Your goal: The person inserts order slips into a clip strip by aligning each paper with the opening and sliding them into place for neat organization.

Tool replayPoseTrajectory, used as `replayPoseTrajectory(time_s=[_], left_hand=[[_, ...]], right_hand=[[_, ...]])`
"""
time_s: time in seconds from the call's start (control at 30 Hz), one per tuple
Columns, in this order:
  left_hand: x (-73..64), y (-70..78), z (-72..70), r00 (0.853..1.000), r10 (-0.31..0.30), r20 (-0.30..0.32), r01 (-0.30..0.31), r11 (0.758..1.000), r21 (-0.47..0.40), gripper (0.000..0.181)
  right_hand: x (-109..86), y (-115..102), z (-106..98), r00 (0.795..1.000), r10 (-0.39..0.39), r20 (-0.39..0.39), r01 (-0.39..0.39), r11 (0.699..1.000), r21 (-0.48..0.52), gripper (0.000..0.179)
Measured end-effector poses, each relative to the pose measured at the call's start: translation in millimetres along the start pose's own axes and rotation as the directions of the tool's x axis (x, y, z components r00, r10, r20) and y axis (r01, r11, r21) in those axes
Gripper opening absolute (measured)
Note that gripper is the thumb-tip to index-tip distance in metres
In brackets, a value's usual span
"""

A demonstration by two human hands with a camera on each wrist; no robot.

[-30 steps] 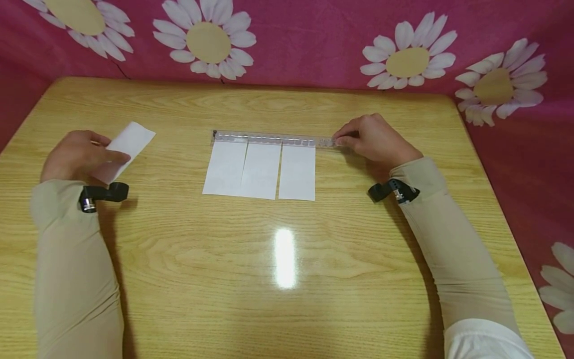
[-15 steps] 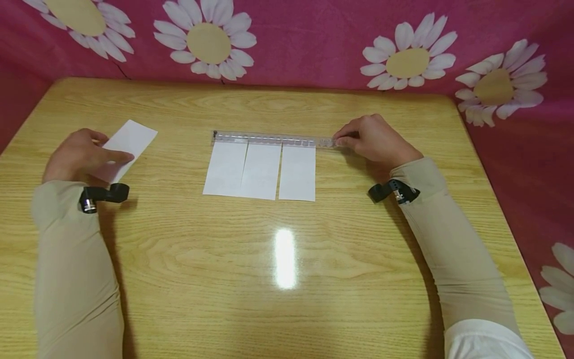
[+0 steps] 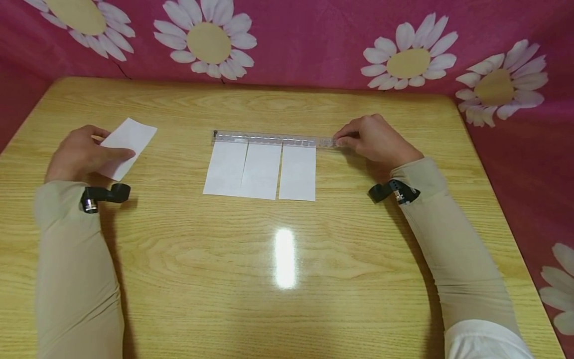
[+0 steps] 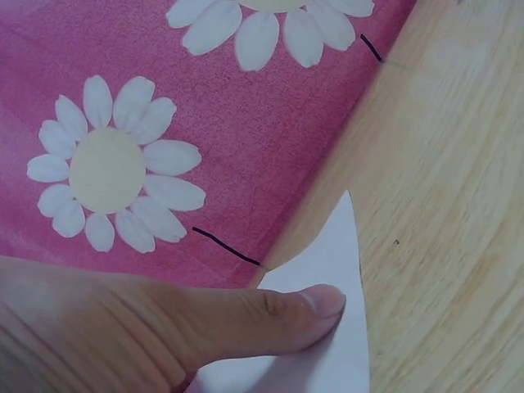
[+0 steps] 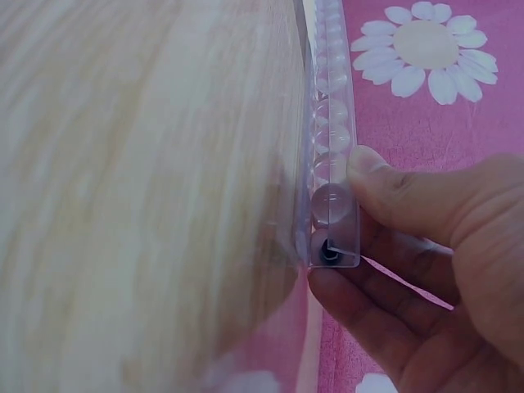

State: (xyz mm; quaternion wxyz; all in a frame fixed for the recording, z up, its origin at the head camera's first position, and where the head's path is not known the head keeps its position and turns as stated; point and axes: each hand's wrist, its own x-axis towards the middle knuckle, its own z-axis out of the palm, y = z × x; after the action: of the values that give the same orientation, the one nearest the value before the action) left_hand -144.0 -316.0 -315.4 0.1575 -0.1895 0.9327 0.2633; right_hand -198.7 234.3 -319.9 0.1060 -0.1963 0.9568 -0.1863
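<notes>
In the head view my left hand point(image 3: 85, 152) holds a small white rectangular piece of paper point(image 3: 139, 134), thumb on top and fingers behind it. The left wrist view shows the thumb pressing the paper point(image 4: 327, 352), whose edge curves. My right hand point(image 3: 376, 139) pinches the right end of a long clear plastic case point(image 3: 264, 138). Rounded transparent pieces sit in a row inside this case point(image 5: 332, 205) in the right wrist view. Below the case lie three white paper rectangles, left point(image 3: 225, 167), middle point(image 3: 260, 172) and right point(image 3: 297, 172), their top edges at it.
A wood-grain table point(image 3: 202, 279) lies under everything, with a bright light reflection in front of the papers. Behind it hangs a pink cloth point(image 3: 305, 45) printed with white daisies. Each sleeve carries a black wrist-camera mount, left point(image 3: 107, 193) and right point(image 3: 381, 192).
My left hand has shifted slightly up and right, and its paper has tilted to show more of its face. The right hand, clear case and three papers have stayed put.
</notes>
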Motion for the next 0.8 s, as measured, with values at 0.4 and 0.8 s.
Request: replayPoseTrajectory(time_s=[0.4, 0.8], left_hand=[[-0.5, 6.2, -3.4, 0.999, 0.033, 0.005, -0.033, 0.999, -0.007, 0.093], [1.9, 12.2, -3.3, 0.995, 0.094, -0.030, -0.093, 0.995, 0.029, 0.087]], right_hand=[[-0.6, 0, 0, 0.995, -0.088, -0.043, 0.086, 0.995, -0.043, 0.020], [-1.1, -2, 0, 0.994, -0.098, -0.055, 0.096, 0.994, -0.051, 0.019]])
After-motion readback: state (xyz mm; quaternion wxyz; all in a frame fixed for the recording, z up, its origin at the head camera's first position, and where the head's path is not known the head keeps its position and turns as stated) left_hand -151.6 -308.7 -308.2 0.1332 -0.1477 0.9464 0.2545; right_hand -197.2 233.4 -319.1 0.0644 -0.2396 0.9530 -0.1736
